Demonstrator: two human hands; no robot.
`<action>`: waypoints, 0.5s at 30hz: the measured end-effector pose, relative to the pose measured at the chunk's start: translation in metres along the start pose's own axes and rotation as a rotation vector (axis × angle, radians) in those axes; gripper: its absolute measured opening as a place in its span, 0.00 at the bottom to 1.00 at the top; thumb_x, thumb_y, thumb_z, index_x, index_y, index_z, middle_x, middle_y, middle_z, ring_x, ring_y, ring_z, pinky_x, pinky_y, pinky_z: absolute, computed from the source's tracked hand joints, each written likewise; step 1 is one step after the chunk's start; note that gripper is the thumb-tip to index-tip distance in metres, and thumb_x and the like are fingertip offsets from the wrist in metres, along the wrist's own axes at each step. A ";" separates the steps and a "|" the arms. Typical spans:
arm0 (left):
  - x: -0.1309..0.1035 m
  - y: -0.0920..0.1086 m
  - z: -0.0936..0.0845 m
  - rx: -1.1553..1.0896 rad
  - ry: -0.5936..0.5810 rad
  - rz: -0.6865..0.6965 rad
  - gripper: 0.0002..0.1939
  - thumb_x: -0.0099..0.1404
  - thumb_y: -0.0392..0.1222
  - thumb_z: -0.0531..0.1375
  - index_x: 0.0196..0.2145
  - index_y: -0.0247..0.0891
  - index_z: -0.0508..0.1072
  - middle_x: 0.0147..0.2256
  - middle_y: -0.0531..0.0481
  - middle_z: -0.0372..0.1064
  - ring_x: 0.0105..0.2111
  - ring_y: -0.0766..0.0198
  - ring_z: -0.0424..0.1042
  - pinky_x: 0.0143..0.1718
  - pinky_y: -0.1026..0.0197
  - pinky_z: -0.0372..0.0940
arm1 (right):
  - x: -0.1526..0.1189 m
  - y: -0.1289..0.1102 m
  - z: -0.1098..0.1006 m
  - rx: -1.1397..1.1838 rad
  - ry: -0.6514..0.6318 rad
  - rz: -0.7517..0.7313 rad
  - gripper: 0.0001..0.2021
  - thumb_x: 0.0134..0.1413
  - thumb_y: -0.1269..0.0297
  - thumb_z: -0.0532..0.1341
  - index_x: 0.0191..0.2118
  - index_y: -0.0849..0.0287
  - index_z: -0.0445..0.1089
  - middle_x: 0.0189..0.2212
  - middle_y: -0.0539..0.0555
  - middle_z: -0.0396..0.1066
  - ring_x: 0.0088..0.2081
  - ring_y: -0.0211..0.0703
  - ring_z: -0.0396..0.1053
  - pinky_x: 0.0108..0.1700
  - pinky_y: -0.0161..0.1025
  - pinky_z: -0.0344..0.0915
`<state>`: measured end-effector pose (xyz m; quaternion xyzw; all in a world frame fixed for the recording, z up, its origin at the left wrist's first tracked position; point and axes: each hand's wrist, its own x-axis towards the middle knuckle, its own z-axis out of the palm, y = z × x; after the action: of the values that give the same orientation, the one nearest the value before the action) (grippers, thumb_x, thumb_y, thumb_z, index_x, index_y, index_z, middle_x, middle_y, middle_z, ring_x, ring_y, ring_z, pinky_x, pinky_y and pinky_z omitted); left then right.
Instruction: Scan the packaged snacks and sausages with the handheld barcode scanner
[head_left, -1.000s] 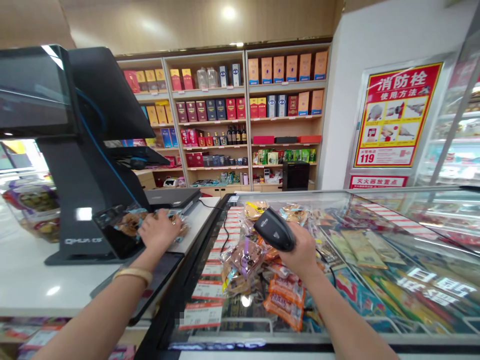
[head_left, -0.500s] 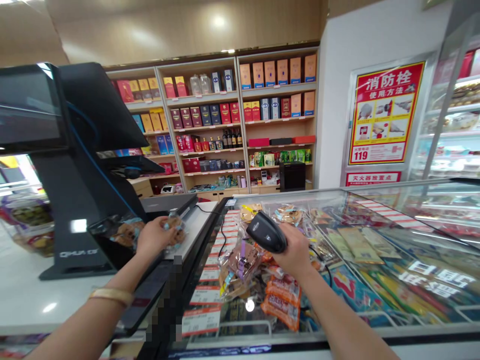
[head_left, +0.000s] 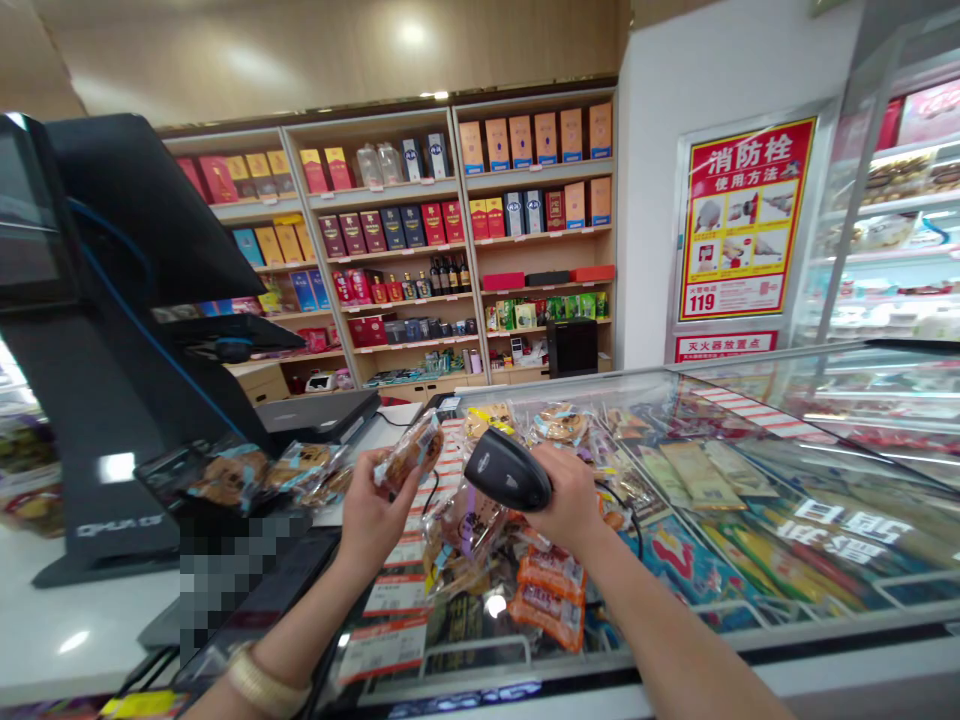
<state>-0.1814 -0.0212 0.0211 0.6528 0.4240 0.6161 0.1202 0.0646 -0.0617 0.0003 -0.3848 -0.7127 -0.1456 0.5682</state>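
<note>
My left hand (head_left: 381, 515) is closed on a clear-wrapped packet of brown cookies (head_left: 411, 455), raised over the left edge of the glass freezer top. In my right hand (head_left: 571, 500) is a black barcode scanner (head_left: 508, 470), its head pointing left toward that packet. The scanner's cable (head_left: 626, 500) trails behind the hand. Beneath the scanner lie wrapped snacks: a packet with a purple strip (head_left: 469, 520) and orange packets (head_left: 551, 595). More wrapped cookies (head_left: 232, 475) rest on the left, beside the black till stand.
The till (head_left: 127, 330) rises on the white counter (head_left: 45, 640) at left. A glass-topped freezer (head_left: 750, 600) spreads to the right, with price labels (head_left: 390, 650) along its left side. Shelves of boxes and bottles (head_left: 405, 230) and a red poster (head_left: 742, 220) stand behind.
My left hand has lifted the cookie packet from beside the till and brought it right, close to the scanner. My right hand still holds the scanner. The view has shifted slightly.
</note>
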 end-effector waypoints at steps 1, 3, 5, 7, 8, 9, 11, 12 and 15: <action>-0.002 -0.002 0.003 -0.011 -0.008 0.006 0.20 0.54 0.53 0.65 0.37 0.41 0.62 0.34 0.51 0.69 0.33 0.61 0.73 0.35 0.60 0.70 | 0.000 0.000 0.000 0.004 -0.004 0.003 0.05 0.47 0.62 0.60 0.31 0.56 0.67 0.25 0.51 0.68 0.28 0.44 0.65 0.30 0.39 0.56; -0.006 -0.005 0.007 -0.023 -0.020 0.011 0.20 0.54 0.52 0.65 0.38 0.41 0.62 0.35 0.50 0.68 0.34 0.62 0.73 0.36 0.60 0.70 | 0.001 -0.001 -0.001 0.004 -0.018 0.012 0.05 0.47 0.62 0.60 0.30 0.56 0.67 0.25 0.51 0.67 0.28 0.44 0.65 0.30 0.39 0.55; -0.008 -0.005 0.010 -0.028 -0.022 0.018 0.20 0.55 0.52 0.65 0.38 0.41 0.62 0.36 0.50 0.68 0.34 0.62 0.72 0.36 0.60 0.70 | 0.002 -0.002 -0.001 -0.005 -0.030 0.023 0.04 0.46 0.62 0.59 0.30 0.56 0.67 0.25 0.51 0.67 0.28 0.44 0.65 0.30 0.38 0.55; -0.008 -0.003 0.012 -0.040 -0.034 0.023 0.19 0.56 0.51 0.64 0.38 0.41 0.62 0.36 0.50 0.68 0.34 0.63 0.72 0.35 0.61 0.69 | 0.002 -0.002 -0.001 -0.013 -0.035 0.033 0.04 0.45 0.63 0.59 0.29 0.56 0.66 0.24 0.51 0.67 0.27 0.43 0.65 0.30 0.38 0.55; -0.009 -0.001 0.012 -0.044 -0.041 0.025 0.18 0.56 0.51 0.64 0.38 0.41 0.62 0.35 0.50 0.68 0.33 0.63 0.72 0.35 0.61 0.69 | 0.002 -0.001 -0.001 -0.014 -0.035 0.037 0.04 0.45 0.63 0.59 0.29 0.56 0.66 0.24 0.51 0.67 0.27 0.43 0.65 0.29 0.38 0.55; -0.009 0.000 0.013 -0.042 -0.044 0.031 0.18 0.57 0.50 0.64 0.37 0.41 0.62 0.35 0.50 0.68 0.33 0.63 0.72 0.34 0.61 0.69 | 0.002 -0.001 -0.001 -0.014 -0.032 0.038 0.04 0.44 0.63 0.59 0.29 0.56 0.66 0.24 0.51 0.67 0.27 0.43 0.65 0.29 0.38 0.55; -0.009 0.003 0.012 -0.011 -0.035 0.067 0.16 0.58 0.48 0.63 0.37 0.40 0.62 0.35 0.51 0.67 0.32 0.64 0.71 0.33 0.62 0.69 | 0.001 -0.001 -0.001 -0.010 -0.012 0.032 0.05 0.45 0.62 0.60 0.30 0.56 0.67 0.25 0.51 0.68 0.28 0.43 0.65 0.30 0.38 0.57; -0.010 0.004 0.012 0.019 -0.032 0.106 0.14 0.59 0.47 0.63 0.37 0.40 0.63 0.34 0.51 0.67 0.32 0.64 0.70 0.33 0.62 0.68 | 0.001 0.000 -0.001 -0.010 0.005 0.031 0.05 0.45 0.62 0.60 0.30 0.56 0.67 0.25 0.51 0.68 0.28 0.44 0.65 0.30 0.38 0.58; -0.015 0.002 0.011 0.105 -0.106 0.299 0.07 0.60 0.39 0.60 0.34 0.40 0.64 0.33 0.52 0.66 0.33 0.65 0.69 0.36 0.62 0.68 | 0.001 0.002 -0.003 -0.012 0.082 0.047 0.06 0.47 0.61 0.61 0.31 0.56 0.67 0.25 0.52 0.68 0.29 0.45 0.66 0.31 0.39 0.60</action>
<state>-0.1683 -0.0291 0.0097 0.7455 0.3467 0.5691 0.0150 0.0677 -0.0620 0.0015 -0.3987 -0.6785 -0.1522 0.5979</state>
